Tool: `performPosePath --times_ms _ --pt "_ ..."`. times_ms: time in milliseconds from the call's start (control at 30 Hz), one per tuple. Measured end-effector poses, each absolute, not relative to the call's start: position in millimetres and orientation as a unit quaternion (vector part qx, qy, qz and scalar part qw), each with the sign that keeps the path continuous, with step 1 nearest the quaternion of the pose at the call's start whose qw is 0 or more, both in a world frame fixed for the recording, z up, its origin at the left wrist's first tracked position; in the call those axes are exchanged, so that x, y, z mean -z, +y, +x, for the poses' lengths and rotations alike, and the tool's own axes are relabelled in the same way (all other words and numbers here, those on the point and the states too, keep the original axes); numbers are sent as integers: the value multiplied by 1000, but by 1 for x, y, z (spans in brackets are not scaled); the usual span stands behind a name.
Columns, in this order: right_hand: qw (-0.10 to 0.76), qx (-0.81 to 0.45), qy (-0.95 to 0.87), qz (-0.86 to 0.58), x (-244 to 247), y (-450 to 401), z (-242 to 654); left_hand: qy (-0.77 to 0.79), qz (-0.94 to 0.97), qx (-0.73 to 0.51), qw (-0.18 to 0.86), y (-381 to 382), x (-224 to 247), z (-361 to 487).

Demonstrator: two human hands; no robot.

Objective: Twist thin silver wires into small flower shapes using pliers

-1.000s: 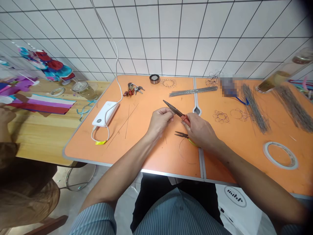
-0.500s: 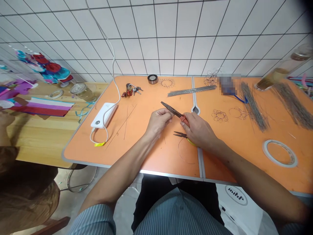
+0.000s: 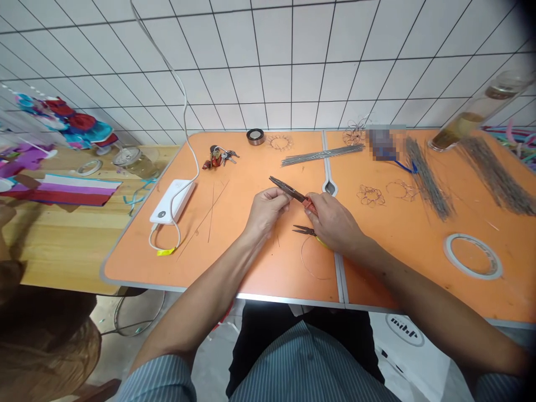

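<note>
My right hand [image 3: 336,222] is wrapped round the red handles of a pair of pliers [image 3: 288,188], whose dark jaws point up and to the left. Closed in a pinch just below those jaws, my left hand [image 3: 267,212] holds a thin wire, mostly hidden by the fingers. Under my right hand, a second pair of pliers [image 3: 304,229] with yellow handles lies on the orange table, partly covered. A curved piece of wire [image 3: 302,259] rests in front of it. Two loose straight wires [image 3: 210,215] lie to the left of my left hand.
Bundles of straight wire [image 3: 322,155] and wire flower shapes [image 3: 371,195] lie toward the back and right. A tape roll [image 3: 450,262], keys [image 3: 226,156], black tape [image 3: 255,137] and a white power bank [image 3: 173,202] with cable surround the hands. Another person's arm shows at far left.
The whole view has shifted slightly, so things appear a little further left. Both hands keep their grip, with the pliers still at my left fingertips.
</note>
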State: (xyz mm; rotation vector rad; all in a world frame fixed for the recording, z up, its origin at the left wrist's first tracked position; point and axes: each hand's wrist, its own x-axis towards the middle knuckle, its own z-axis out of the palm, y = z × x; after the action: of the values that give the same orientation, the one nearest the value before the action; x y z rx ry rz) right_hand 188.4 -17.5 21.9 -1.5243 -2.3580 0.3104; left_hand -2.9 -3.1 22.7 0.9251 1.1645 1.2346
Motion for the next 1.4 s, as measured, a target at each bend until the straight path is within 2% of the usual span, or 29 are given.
performPosePath --times_ms 700,1100,1400 --pt "122 -159 -785 -586 -25 -16 186 509 401 -533 544 -6 -21 3" --pt "151 -144 -789 -578 -13 -4 184 521 386 -552 525 -8 -25 5" --pt "179 -162 -810 -535 -28 0 189 490 379 -542 568 0 -22 -1"
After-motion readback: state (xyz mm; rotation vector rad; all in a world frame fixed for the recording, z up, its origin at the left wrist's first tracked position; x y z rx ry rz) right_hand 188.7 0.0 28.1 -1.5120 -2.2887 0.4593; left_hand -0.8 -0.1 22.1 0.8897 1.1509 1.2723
